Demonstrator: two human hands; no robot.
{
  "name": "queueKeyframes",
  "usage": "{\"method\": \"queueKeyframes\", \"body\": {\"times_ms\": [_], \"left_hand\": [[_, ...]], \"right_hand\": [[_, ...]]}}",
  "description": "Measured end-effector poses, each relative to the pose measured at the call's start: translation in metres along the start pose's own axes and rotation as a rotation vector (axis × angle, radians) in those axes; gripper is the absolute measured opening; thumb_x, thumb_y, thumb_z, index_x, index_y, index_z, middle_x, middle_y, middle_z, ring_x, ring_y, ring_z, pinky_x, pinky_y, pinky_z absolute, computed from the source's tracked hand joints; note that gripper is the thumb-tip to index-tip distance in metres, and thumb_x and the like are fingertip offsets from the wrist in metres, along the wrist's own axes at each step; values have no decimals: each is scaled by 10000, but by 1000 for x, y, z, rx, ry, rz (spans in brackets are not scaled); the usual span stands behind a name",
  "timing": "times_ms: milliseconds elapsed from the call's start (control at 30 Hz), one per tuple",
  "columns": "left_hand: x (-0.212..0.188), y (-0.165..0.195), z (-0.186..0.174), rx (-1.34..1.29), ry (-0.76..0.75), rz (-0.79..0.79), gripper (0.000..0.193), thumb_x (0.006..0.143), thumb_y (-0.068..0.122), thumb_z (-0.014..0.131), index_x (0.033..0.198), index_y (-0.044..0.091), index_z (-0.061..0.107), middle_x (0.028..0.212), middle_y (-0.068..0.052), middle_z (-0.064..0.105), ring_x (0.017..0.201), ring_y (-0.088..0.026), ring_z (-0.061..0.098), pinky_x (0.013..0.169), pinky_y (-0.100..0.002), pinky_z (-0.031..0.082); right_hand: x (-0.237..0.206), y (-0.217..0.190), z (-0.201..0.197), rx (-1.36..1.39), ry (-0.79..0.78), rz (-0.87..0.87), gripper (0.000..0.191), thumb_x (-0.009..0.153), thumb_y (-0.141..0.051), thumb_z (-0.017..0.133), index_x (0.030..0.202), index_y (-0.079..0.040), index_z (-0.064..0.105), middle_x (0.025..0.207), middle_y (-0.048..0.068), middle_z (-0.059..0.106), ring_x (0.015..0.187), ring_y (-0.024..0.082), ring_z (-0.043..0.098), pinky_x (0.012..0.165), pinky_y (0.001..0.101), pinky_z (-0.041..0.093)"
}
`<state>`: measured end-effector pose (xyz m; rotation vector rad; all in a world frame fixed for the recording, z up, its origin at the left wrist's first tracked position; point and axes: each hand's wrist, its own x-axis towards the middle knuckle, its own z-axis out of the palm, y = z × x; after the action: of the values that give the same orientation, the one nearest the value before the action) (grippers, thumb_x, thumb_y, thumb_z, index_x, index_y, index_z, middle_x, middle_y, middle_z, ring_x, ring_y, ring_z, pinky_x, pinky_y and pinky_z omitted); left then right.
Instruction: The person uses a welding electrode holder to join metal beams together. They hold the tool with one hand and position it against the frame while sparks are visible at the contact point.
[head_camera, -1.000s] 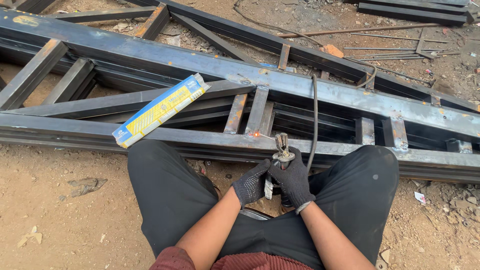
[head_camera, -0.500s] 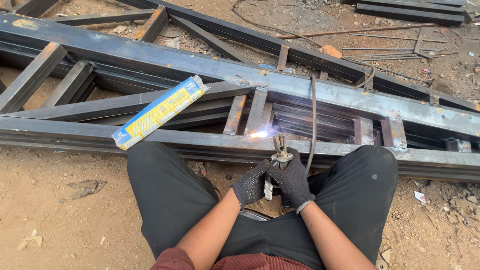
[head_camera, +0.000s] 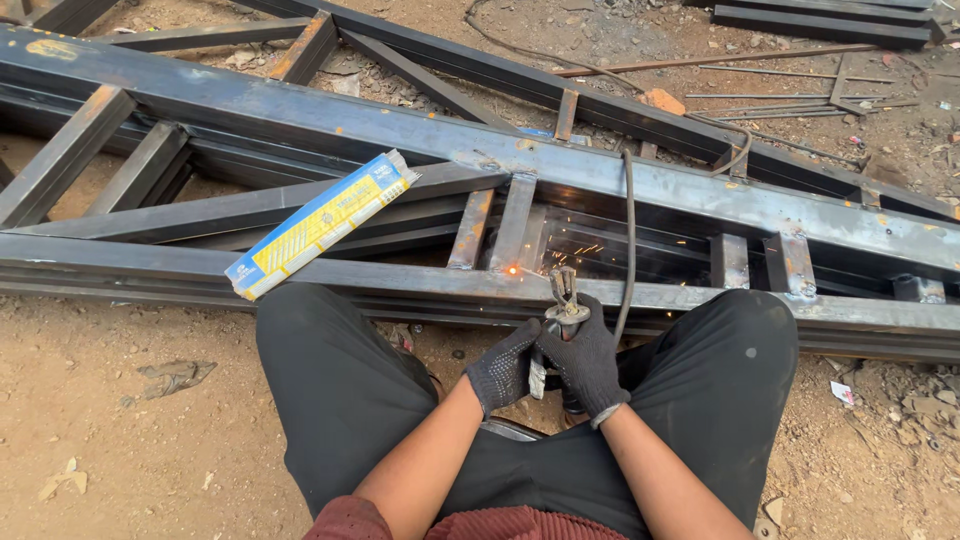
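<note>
Soft, even daylight, weak shadows; sharp throughout. Orange weld sparks (head_camera: 513, 269) glow brightly; dull sheen on the steel beams (head_camera: 300, 110).

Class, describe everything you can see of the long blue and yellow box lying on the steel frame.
The box is a long, slim carton, apparently cardboard, yellow on its broad face with blue edges and small print. It lies flat and slanted across the dark steel bars, its lower end overhanging the nearest bar above the person's black-trousered knee. Its upper end looks torn open. Neither hand touches it.

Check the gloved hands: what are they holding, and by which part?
Both hands, right hand and left hand, grip one welding electrode holder by its handle; its clamp end points at the steel frame.
</note>
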<state>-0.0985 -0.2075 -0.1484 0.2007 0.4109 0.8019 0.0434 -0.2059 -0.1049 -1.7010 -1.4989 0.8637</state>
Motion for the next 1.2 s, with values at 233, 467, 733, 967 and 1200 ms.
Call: {"method": "queueKeyframes", "body": {"times_ms": [233,467,733,967,1200], "left_hand": [[-1,1,2,-8,-16,-14,531,992,422,635,1420,117,556,1345,-112,631,1227,-299,613,1054,-521,527],[0,1,0,7,-17,-10,614,1004,469,643,1460,71,539,1363,-128,625,1250,-295,610,1080,-493,519],[-6,4,9,39,-13,-38,667,955,496,649,1470,95,510,1380,-128,606,1265,-326,595,1084,-528,503],[-2,2,3,34,2,8,574,967,455,663,1414,106,569,1319,-88,645,1207,-260,616,1073,-461,515],[-2,2,3,28,-15,0,514,999,457,653,1357,89,611,1283,-100,654,1179,-272,616,1042,-464,518]], "right_hand": [[2,1,0,-20,-47,29,737,735,-352,858,1326,-63,527,1093,127,730,987,236,737,879,376,583],[3,-1,-1,-36,-29,-13,750,725,-358,869,1321,-59,526,1083,130,723,968,231,731,857,371,582],[2,-7,-4,-53,-85,68,742,734,-400,855,1317,-77,528,1052,116,736,933,228,746,832,371,596],[2,-2,1,-36,-43,-10,749,729,-373,858,1316,-62,513,1058,128,726,936,236,741,826,381,600],[1,-1,2,-1,-24,52,730,737,-365,848,1325,-76,525,1069,127,742,952,236,754,842,374,606]]}}
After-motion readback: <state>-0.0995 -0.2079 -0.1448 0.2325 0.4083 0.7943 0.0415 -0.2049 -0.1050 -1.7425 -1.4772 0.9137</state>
